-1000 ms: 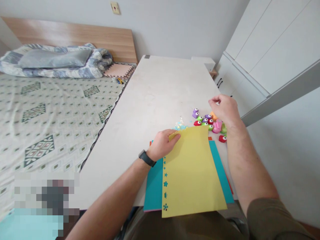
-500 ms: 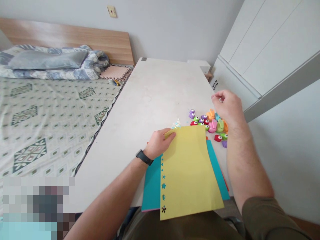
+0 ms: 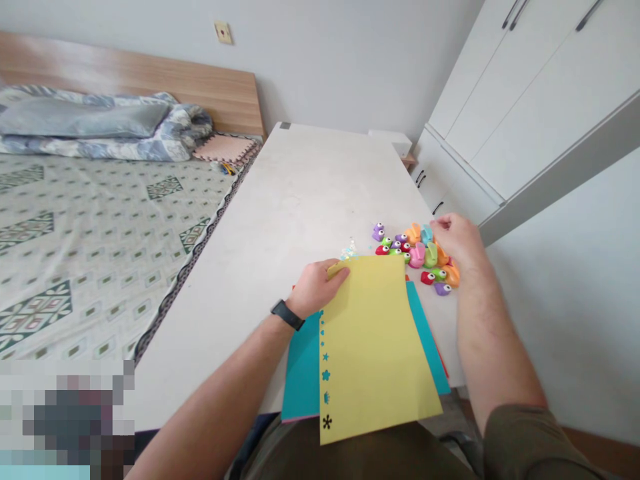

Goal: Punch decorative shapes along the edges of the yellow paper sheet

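My left hand [image 3: 320,287], with a black watch on its wrist, grips a yellow sheet of paper [image 3: 375,347] by its top left corner. Small shapes are cut out along the sheet's left edge, among them a star, a flower and a crown. Beneath it lie blue sheets [image 3: 303,373] with thin red and pink edges showing. My right hand [image 3: 457,240] is over the right end of a cluster of craft punches, fingers curled, fingertips beside a light blue punch [image 3: 427,234]. Whatever its fingers hold is hidden. Nearby sit a pink punch [image 3: 417,256] and a purple punch with eyes [image 3: 443,289].
Tiny paper cut-outs [image 3: 349,249] lie in a small heap behind the yellow sheet. The white table [image 3: 320,173] reaches back to the wall. A bed [image 3: 100,220] runs along its left side, and a white wardrobe [image 3: 505,113] stands at the right.
My right hand has come down from above the punches to their level. The left hand keeps its grip on the yellow paper. The camera view has shifted slightly.
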`<state>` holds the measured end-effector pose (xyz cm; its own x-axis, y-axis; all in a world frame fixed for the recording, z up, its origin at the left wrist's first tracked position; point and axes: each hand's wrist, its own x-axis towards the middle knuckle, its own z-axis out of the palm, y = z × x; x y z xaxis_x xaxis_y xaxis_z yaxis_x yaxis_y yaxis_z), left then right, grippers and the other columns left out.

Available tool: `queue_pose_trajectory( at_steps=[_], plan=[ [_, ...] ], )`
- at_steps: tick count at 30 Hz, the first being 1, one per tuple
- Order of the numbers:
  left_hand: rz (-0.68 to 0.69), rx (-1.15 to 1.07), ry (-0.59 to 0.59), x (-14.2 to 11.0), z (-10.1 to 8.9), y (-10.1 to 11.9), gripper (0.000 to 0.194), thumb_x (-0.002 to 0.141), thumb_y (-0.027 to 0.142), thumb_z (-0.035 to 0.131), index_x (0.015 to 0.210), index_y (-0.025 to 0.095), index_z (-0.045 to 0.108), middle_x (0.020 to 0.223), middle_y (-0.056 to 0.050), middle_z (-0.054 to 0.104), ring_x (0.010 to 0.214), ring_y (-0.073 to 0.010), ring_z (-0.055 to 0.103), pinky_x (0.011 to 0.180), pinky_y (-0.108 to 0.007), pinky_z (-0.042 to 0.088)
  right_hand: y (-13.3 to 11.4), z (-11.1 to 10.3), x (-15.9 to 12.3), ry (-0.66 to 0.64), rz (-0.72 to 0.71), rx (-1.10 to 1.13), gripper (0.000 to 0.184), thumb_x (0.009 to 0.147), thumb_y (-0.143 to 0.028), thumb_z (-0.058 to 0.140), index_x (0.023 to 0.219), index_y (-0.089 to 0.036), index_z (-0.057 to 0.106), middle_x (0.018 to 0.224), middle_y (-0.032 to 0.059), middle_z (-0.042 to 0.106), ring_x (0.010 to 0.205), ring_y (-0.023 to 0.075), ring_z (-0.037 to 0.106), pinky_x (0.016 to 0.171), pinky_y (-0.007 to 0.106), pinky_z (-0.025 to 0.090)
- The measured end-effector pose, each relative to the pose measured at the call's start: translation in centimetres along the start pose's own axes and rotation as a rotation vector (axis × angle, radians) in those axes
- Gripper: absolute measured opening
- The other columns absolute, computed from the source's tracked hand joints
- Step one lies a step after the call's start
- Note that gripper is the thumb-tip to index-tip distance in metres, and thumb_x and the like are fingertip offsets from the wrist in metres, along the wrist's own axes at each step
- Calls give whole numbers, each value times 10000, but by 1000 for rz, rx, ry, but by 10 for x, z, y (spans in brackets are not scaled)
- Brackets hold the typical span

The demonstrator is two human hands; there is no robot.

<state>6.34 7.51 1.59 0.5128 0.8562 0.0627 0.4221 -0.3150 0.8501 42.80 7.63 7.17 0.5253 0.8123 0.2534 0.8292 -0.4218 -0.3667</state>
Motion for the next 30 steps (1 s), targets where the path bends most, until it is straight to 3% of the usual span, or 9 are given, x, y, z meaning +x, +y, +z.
queue_pose_trajectory(
  at_steps=[6, 11, 18, 22, 30],
  plan=[
    [8, -4, 1, -2, -1, -1, 356, 991, 469, 512, 868, 181, 682, 731, -9, 657, 653, -150, 544, 584, -263, 369, 52, -2, -3, -20, 109, -119, 404, 920, -477, 560, 1116, -190, 766, 1102, 148, 790, 1019, 319, 714, 854, 403, 502],
    [3, -1, 12, -5, -1, -2, 372, 987, 479, 515, 876, 174, 696, 732, -15, 664, 635, -149, 537, 572, -265, 360, 75, -5, -13, -71, 178, -134, 411, 920, -503, 559, 1110, -201, 762, 1102, 141, 793, 1011, 312, 716, 821, 393, 492],
    [24, -22, 34, -8, -4, 1, 362, 977, 470, 532, 877, 169, 707, 731, -21, 667, 630, -148, 533, 570, -267, 359, 95, -8, -47, -208, 185, -113, 533, 865, -708, 577, 1007, -231, 769, 1053, 121, 793, 940, 311, 707, 733, 380, 458],
    [19, -11, 16, -6, -2, 2, 360, 985, 465, 525, 862, 173, 697, 724, -13, 659, 637, -146, 543, 581, -270, 360, 99, -6, -57, -247, 147, -132, 534, 848, -733, 586, 946, -233, 745, 991, 102, 784, 874, 290, 690, 697, 368, 431],
    [12, -1, 15, -10, -2, 2, 361, 986, 471, 526, 894, 175, 712, 754, -18, 688, 636, -149, 548, 587, -276, 369, 107, 4, -70, -151, 127, -9, 449, 877, -658, 596, 972, -229, 687, 948, 69, 753, 835, 249, 667, 678, 344, 418]
  ],
)
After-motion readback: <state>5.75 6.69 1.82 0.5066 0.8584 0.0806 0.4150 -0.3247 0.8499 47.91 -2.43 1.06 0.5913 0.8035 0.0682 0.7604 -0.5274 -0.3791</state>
